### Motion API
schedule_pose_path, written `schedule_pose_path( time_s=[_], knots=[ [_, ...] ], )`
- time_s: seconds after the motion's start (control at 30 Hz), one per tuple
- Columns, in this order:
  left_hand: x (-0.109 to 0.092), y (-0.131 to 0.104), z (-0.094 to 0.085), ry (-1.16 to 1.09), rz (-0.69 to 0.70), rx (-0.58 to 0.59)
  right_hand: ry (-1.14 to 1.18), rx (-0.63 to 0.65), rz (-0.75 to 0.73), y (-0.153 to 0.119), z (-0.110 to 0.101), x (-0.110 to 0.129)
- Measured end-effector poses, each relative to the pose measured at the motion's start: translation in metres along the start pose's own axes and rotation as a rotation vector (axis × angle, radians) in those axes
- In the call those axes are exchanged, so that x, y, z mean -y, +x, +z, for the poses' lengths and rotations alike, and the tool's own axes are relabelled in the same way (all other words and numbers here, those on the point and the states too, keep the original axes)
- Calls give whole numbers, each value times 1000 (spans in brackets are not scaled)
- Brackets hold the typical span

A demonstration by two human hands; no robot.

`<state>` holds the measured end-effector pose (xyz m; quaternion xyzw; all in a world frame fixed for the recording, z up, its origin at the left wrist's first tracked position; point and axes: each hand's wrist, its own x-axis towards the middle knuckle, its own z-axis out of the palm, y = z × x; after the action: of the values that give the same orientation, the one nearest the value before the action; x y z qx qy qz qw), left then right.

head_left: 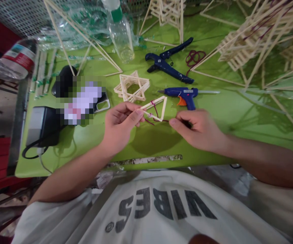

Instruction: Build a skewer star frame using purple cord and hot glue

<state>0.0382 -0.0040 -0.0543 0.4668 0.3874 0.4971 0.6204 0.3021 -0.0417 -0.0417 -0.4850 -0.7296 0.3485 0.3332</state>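
Between thumb and fingers, my left hand point(122, 123) pinches one corner of a small triangle of wooden sticks point(163, 109), held just above the table. Dark red string point(155, 110) is tied round two of its sides. The string's tail runs right to my right hand point(197, 130), whose thumb and curled fingers pinch its end. Just beyond the triangle lies a blue hot glue gun point(179, 92) with an orange trigger and a glue stick in its back. A star-shaped stack of sticks point(132, 86) sits behind my left hand.
Blue cutters point(170, 62) and a coil of red string point(194, 58) lie farther back. Large stick frames point(248, 44) stand at right. A clear bottle point(121, 34) stands at the back. Left are a power adapter point(43, 125), a black mouse point(64, 81) and a pixelated phone point(85, 101).
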Motion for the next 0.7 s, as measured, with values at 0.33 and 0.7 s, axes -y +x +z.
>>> schedule_pose_path(
  time_s=[0.33, 0.7],
  knots=[
    [0, -3, 2, 0, -97, 173, 123, -176, -187, 0, 7, -15],
    [-8, -12, 3, 456, 146, 311, 217, -157, -240, 2, -4, -2]
  ],
)
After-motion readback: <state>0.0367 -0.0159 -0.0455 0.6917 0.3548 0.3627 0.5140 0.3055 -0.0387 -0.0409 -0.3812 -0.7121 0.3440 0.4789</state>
